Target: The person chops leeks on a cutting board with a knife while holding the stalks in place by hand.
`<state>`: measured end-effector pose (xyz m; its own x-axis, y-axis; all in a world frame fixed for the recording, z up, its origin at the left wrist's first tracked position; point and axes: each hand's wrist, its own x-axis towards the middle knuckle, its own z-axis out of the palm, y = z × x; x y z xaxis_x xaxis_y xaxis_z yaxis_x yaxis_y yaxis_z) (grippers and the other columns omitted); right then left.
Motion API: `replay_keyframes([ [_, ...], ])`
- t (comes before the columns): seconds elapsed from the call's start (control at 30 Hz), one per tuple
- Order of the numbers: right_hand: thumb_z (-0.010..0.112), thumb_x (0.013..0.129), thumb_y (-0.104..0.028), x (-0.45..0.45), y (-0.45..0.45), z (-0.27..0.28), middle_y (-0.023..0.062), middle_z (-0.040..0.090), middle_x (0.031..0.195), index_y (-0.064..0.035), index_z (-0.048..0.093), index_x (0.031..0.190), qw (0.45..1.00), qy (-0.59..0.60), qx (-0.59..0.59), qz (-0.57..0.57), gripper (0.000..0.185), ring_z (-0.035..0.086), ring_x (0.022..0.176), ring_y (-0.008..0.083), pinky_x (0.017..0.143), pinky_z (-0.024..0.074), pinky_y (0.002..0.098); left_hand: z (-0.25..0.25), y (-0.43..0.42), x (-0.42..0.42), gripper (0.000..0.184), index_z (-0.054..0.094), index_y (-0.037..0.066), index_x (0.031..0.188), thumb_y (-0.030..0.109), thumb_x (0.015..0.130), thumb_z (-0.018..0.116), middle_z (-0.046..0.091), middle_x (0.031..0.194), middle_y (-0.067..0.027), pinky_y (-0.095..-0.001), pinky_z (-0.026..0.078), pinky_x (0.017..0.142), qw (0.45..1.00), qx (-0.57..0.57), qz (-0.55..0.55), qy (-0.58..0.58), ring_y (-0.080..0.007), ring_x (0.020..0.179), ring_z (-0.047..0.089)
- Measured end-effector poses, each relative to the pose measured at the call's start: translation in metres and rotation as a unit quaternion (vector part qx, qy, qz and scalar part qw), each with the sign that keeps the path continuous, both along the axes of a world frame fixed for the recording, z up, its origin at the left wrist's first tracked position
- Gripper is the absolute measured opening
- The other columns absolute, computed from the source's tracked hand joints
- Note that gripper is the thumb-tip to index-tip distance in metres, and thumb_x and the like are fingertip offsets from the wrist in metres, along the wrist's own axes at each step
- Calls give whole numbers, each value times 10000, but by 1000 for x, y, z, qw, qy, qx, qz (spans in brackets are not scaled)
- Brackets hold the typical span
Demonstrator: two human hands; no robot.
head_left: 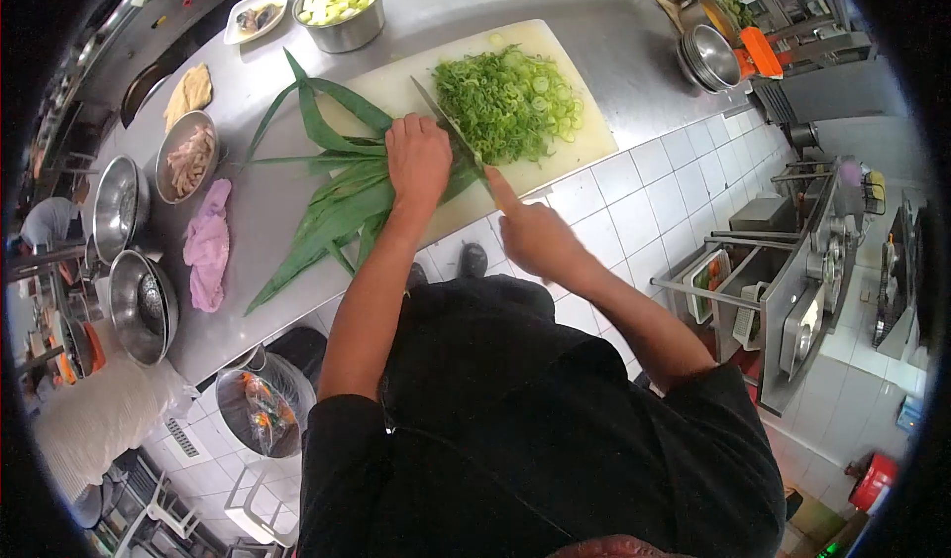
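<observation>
My left hand (419, 159) presses down on a bunch of long green onion leaves (342, 201), its fingers closed over them at the cutting board's left part. The leaves fan out past the board onto the steel table. In my right hand (538, 233) is a kitchen knife (451, 125), held by its handle, with the blade pointing up and left, close beside my left fingers. A heap of sliced green onion (500, 102) lies on the white cutting board (584, 122), just right of the blade.
On the steel table (267, 251) stand a pot of pale green chunks (347, 33), a small white dish (238, 28), a bowl of meat strips (205, 176), a pink cloth (208, 251) and a tan cloth (190, 92). Metal bowls (139, 310) line the left edge; stacked bowls (708, 57) stand at right.
</observation>
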<state>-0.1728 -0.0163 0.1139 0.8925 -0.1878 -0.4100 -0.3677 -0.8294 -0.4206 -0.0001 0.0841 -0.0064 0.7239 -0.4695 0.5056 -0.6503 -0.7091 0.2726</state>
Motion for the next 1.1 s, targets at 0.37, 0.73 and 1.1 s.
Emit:
replay_keyframes([
  [0.37,443,949,-96,58,-20,65,253,706,812,-157,159,1640,994,66,91,-17,750,691,615,353,631,571,465,-2,3,1,137,655,29,912,150,899,591,607,978,-134,-455,456,870,1000,12,-1,22,-321,974,561],
  [0.73,484,969,-92,3,-4,-25,289,657,699,-151,167,1624,999,-34,16,-4,730,657,646,492,666,536,594,-2,2,0,115,638,16,913,118,899,586,602,963,-151,-468,463,848,1000,-8,-2,28,-347,956,560],
  [1.1,491,977,-105,15,-17,-44,265,662,683,-190,125,1632,995,-64,80,-12,755,667,559,418,571,589,504,12,19,8,95,644,13,923,72,896,575,593,926,-162,-464,459,889,997,38,-68,-1,-356,953,565],
])
